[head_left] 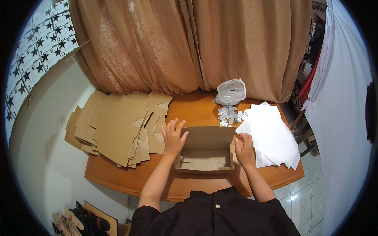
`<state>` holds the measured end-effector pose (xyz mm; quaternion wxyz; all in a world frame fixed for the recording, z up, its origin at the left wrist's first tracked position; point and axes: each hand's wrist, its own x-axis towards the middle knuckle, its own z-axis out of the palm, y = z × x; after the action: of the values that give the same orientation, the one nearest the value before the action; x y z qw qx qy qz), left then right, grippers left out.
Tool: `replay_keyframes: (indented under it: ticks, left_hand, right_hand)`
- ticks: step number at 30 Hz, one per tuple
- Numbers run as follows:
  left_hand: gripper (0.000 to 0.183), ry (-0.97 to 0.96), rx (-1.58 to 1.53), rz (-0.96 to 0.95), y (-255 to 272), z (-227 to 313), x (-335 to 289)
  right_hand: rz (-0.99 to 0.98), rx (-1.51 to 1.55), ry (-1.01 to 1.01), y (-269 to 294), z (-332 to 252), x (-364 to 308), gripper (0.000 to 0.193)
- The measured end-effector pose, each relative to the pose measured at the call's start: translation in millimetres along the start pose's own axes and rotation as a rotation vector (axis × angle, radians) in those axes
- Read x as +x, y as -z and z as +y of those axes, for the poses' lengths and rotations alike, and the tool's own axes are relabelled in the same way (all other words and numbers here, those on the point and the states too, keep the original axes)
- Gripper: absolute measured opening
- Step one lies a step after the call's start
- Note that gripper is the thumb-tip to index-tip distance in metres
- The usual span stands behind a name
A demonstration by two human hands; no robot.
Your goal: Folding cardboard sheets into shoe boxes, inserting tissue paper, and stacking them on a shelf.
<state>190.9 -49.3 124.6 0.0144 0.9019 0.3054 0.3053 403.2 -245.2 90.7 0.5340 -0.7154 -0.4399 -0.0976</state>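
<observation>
Flanking brown open carton [205, 154]: left hand [173, 137], right hand [244, 148].

left hand [173, 135] palm hidden against the box [204, 151] side wall, only its back shows. right hand [244, 148] fingertips tucked behind the box edge. small packets [230, 115] too tiny to identify. plastic bag [231, 91] contents unreadable. shoes [78, 222] cut off by the lens rim.

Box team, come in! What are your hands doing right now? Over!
Left hand open, flat against the cardboard box left wall. Right hand on its right wall, fingers curled. Box open, lid up. Nothing blocking; white paper stack beside the right hand.
</observation>
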Motion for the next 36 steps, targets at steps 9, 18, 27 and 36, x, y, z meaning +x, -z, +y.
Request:
replay_keyframes:
  ticks: [9,18,27,36]
  left_hand:
    - [0.053,0.076,-0.04,0.029,-15.9,-13.5,-88.6]
    - [0.056,0.18,0.059,-0.227,-24.3,-25.0,-56.4]
    - [0.046,-0.143,-0.144,-0.242,-3.8,-8.4,-156.0]
    - [0.017,-0.183,-0.318,-0.395,-16.6,-9.9,-178.3]
  right_hand:
    - [-0.461,-0.139,0.164,19.4,-2.9,-76.0,0.035]
    - [-0.425,-0.176,0.022,-0.8,-2.0,-81.5,0.044]
    - [-0.51,-0.301,0.216,15.9,10.5,-123.7,0.028]
    - [-0.533,-0.287,0.28,33.4,19.4,-131.6,0.017]
